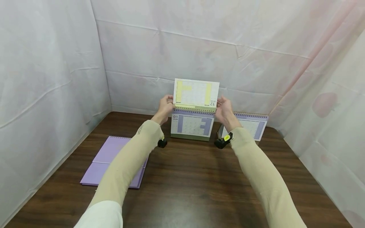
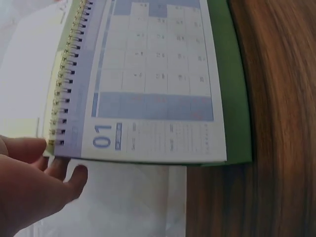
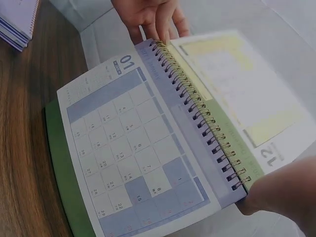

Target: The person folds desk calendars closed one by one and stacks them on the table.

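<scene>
A spiral-bound desk calendar (image 1: pixel 192 125) stands at the back of the table, its front page marked 01 in purple above a green base. Its yellow page (image 1: pixel 194 91), marked 12, sticks up above the coil and appears upside down. My left hand (image 1: pixel 164 109) pinches the left end of the binding; in the left wrist view the thumb is in front and the other fingers reach behind. At the opposite end my right hand (image 1: pixel 224 111) holds the binding's edge, its thumb (image 3: pixel 269 195) by the last coils in the right wrist view. Its other fingers are mostly hidden.
Another standing desk calendar (image 1: pixel 252 126) is close on the right, partly behind my right wrist. Closed purple spiral-bound calendars (image 1: pixel 99 172) lie on the left, partly covered by my left sleeve. White cloth (image 1: pixel 171 50) hangs behind the brown table (image 1: pixel 182 183).
</scene>
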The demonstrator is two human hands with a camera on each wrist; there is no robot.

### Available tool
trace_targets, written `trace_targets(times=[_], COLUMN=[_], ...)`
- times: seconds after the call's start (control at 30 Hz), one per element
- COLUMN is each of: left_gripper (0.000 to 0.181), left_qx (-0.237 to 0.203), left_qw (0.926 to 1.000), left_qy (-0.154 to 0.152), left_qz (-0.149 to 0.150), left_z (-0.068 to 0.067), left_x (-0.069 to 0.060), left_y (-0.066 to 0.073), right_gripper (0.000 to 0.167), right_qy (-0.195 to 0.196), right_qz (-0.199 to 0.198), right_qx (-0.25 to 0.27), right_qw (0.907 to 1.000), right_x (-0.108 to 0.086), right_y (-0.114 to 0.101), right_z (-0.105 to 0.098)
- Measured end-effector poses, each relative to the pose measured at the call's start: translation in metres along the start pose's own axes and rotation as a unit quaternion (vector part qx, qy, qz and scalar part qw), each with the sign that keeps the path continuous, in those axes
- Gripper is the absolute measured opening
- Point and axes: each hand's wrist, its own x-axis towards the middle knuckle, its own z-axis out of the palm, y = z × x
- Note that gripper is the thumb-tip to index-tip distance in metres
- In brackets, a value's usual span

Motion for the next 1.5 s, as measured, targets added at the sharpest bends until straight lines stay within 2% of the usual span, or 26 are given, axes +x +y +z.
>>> trace_targets(times=[0.1, 0.17, 0.27, 0.33, 0.43, 0.5, 0.57, 0.63, 0.67, 0.73, 0.83, 0.9, 0.97, 1.07, 1.13, 1.2, 1.3, 1.37, 1.5], left_gripper=[0.031, 0.027, 0.036, 0.045, 0.052, 0.056, 0.06, 0.059, 0.057, 0.049, 0.038, 0.032, 0.031, 0.045, 0.055, 0.063, 0.068, 0.069, 0.073], left_qx=[0.007, 0.017, 0.032, 0.035, 0.059, 0.076, 0.103, 0.127, 0.136, 0.155, 0.182, 0.18, 0.16, 0.108, 0.084, 0.068, 0.037, 0.001, -0.062], left_qw=[0.9996, 0.9987, 0.996, 0.9933, 0.9874, 0.9832, 0.9786, 0.9755, 0.9746, 0.9733, 0.9717, 0.9737, 0.9792, 0.9904, 0.995, 0.9967, 0.995, 0.992, 0.9852], left_qy=[-0.027, -0.047, -0.081, -0.106, -0.14, -0.157, -0.167, -0.166, -0.162, -0.148, -0.119, -0.104, -0.088, -0.06, -0.044, -0.042, -0.057, -0.065, -0.057], left_qz=[0.001, 0.009, 0.02, 0.03, 0.045, 0.053, 0.062, 0.069, 0.073, 0.082, 0.092, 0.094, 0.089, 0.062, 0.03, -0.013, -0.073, -0.109, -0.149], left_z=[-0.006, -0.009, -0.013, -0.016, -0.019, -0.021, -0.023, -0.024, -0.024, -0.023, -0.02, -0.016, -0.011, -0.001, 0.005, 0.01, 0.015, 0.017, 0.02], left_x=[0.001, 0.0, -0.001, -0.002, -0.002, -0.001, -0.001, -0.001, -0.002, -0.003, -0.006, -0.01, -0.013, -0.017, -0.02, -0.023, -0.027, -0.028, -0.031], left_y=[-0.002, -0.004, -0.007, -0.009, -0.011, -0.013, -0.014, -0.015, -0.015, -0.016, -0.018, -0.02, -0.024, -0.032, -0.038, -0.045, -0.055, -0.061, -0.071], right_gripper=[0.041, 0.043, 0.048, 0.052, 0.055, 0.057, 0.06, 0.064, 0.065, 0.067, 0.069, 0.072, 0.074, 0.076, 0.074, 0.073, 0.076, 0.077, 0.075], right_qy=[-0.006, -0.005, 0.002, -0.003, -0.013, -0.016, -0.016, -0.02, -0.024, -0.035, -0.052, -0.059, -0.063, -0.055, -0.048, -0.039, -0.023, -0.012, -0.007], right_qz=[-0.009, 0.009, 0.05, 0.075, 0.083, 0.082, 0.089, 0.094, 0.096, 0.095, 0.086, 0.081, 0.078, 0.068, 0.061, 0.057, 0.06, 0.062, 0.057], right_qx=[0.025, 0.017, -0.066, -0.149, -0.235, -0.273, -0.283, -0.293, -0.285, -0.279, -0.297, -0.31, -0.332, -0.363, -0.38, -0.393, -0.377, -0.358, -0.31], right_qw=[0.9996, 0.9998, 0.9966, 0.986, 0.9683, 0.9583, 0.9549, 0.9514, 0.9534, 0.9549, 0.9495, 0.9454, 0.9379, 0.9278, 0.9219, 0.917, 0.924, 0.9317, 0.949], right_x=[-0.001, -0.004, -0.012, -0.017, -0.022, -0.021, -0.018, -0.013, -0.01, -0.005, 0.0, 0.002, 0.002, 0.001, -0.001, -0.003, -0.005, -0.005, -0.002], right_y=[0.0, -0.001, -0.002, -0.003, -0.002, -0.001, 0.001, 0.004, 0.006, 0.01, 0.017, 0.022, 0.027, 0.036, 0.044, 0.051, 0.064, 0.071, 0.085], right_z=[0.001, 0.002, 0.004, 0.005, 0.003, -0.001, -0.004, -0.008, -0.01, -0.014, -0.02, -0.024, -0.029, -0.036, -0.041, -0.046, -0.049, -0.05, -0.052])
